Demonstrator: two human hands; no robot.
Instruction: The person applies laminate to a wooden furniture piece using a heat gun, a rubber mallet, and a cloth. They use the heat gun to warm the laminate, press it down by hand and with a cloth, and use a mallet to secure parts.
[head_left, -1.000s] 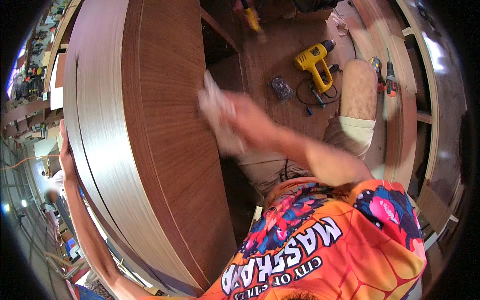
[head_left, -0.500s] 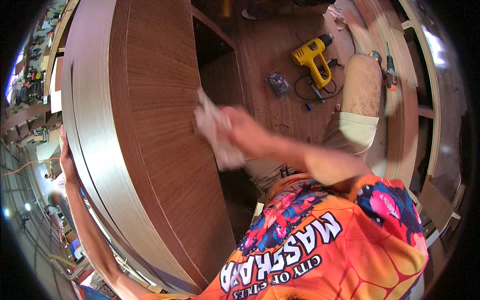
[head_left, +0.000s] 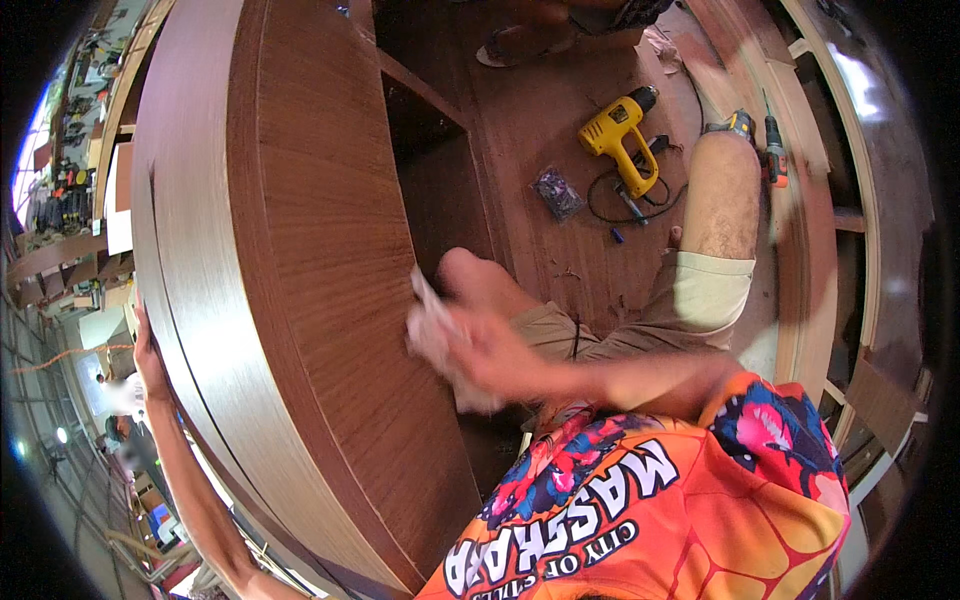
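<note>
A crumpled pale cloth (head_left: 437, 338) is bunched in my right hand (head_left: 490, 352), whose fingers are closed round it; both are slightly blurred. The cloth lies against the right edge of a brown wood-grain panel (head_left: 335, 250). To the left, this panel meets a paler curved wood face (head_left: 190, 240) with a dark seam along it. My left hand (head_left: 150, 358) rests at the outer far-left side of that face, fingers stretched out along it and holding nothing. Part of that hand is hidden behind the curved edge.
Across the brown floor board lie a yellow heat gun (head_left: 620, 135) with its cord, a small plastic bag (head_left: 557, 194) of dark bits and a blue cap (head_left: 617, 236). A drill (head_left: 775, 155) is beyond my bent knee. Another person's foot (head_left: 500, 48) shows at the top.
My right hand and the cloth have moved along the panel edge toward my body. My left hand has shifted slightly nearer. More of the other person's leg and foot shows.
</note>
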